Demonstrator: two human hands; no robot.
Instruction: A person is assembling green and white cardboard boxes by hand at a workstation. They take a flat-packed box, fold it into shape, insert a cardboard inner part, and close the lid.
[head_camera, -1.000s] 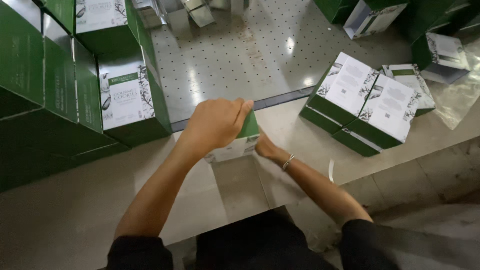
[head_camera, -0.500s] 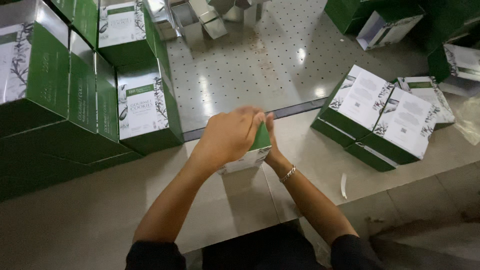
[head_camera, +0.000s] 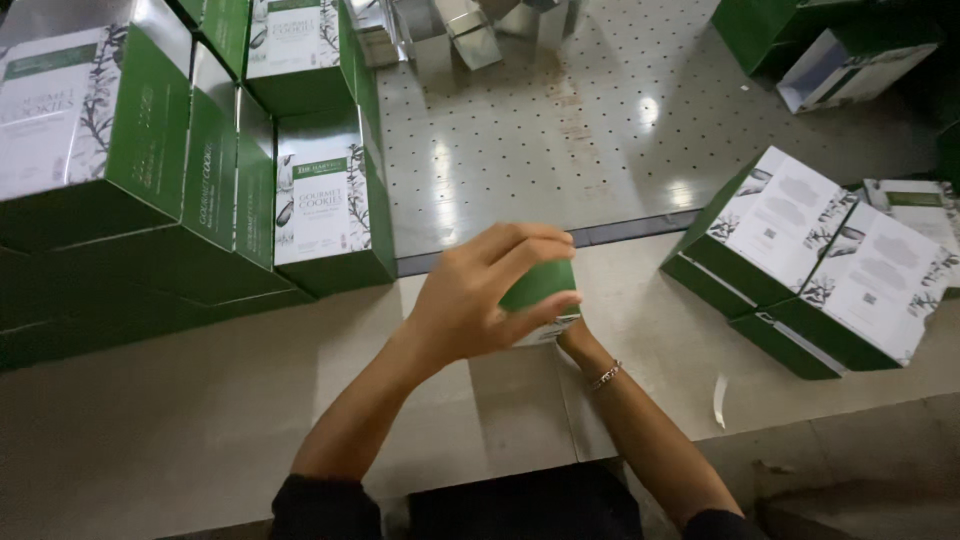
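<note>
The left hand (head_camera: 480, 300) covers most of the small green box (head_camera: 545, 285); only a green top corner and a pale lower edge show. The right hand (head_camera: 575, 340) is almost wholly hidden behind that box and the left hand, so its fingers and grip cannot be read. The stacked green cartons (head_camera: 150, 180) are cut off by the left and top edges. The flat cartons (head_camera: 810, 260) run off the right edge. Metal parts (head_camera: 450, 30) at the top edge are cropped and too blurred to identify.
</note>
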